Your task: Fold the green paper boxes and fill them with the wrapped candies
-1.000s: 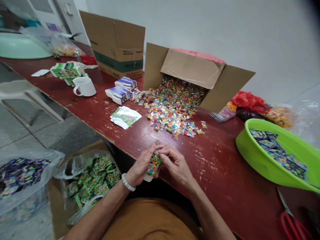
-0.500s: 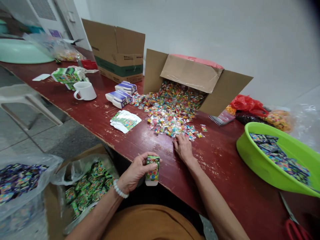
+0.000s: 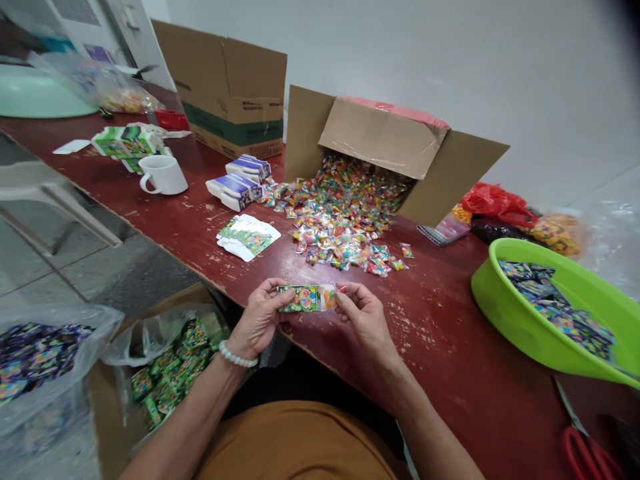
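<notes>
My left hand point(image 3: 263, 315) is closed round a small green printed box point(image 3: 303, 299), held sideways above the table's front edge. The box's white end flap points to the right. Between the fingers of my right hand point(image 3: 364, 319) is a small clear candy packet point(image 3: 330, 298) with orange and red pieces, right at that end of the box. Whether the packet is partly inside I cannot tell. Beyond my hands, a heap of wrapped candies point(image 3: 345, 233) spills from a tipped cardboard box point(image 3: 383, 143). Flat green-and-white cartons point(image 3: 247, 237) lie left of the heap.
On the red table point(image 3: 420, 373) stand a white mug point(image 3: 164, 175), purple cartons point(image 3: 235, 189) and an upright cardboard box point(image 3: 235, 100). At right are a green basin point(image 3: 490, 300) of dark packs and scissors point(image 3: 583, 440). Filled green packs point(image 3: 175, 367) sit in a lined carton below left.
My right hand has come back from the candy heap with a packet and met the box. My left hand has turned the box from upright to sideways and raised it slightly.
</notes>
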Available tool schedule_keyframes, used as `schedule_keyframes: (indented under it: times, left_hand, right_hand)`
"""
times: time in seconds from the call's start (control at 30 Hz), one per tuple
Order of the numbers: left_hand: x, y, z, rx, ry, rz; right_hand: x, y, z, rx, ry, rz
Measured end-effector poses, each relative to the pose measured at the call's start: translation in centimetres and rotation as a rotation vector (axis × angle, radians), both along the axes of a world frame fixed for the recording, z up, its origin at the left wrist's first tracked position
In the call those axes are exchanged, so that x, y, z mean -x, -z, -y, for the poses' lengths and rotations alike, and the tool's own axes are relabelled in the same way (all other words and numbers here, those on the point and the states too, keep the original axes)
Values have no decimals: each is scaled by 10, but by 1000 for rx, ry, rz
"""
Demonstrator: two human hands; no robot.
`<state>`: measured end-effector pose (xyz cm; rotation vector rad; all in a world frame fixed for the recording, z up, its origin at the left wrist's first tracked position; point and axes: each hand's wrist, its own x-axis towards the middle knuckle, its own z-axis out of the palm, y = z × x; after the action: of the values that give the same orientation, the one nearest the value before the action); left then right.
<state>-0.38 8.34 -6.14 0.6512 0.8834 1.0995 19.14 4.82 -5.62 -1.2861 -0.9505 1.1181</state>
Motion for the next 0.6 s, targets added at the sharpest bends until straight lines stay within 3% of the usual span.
schedule_keyframes:
  times: [0.13,0.37,0.6]
  left_hand:
    - [3,4,11,46,176,85]
    - [-11,6,28,-16,532,72]
    - [-20,2,29,-134,564,1]
  right_hand:
    - [3,-1,1,-40,65,72]
    - [-6,-17,3,-129,-204,466]
    - [-13,-24,5,-256,-146,756]
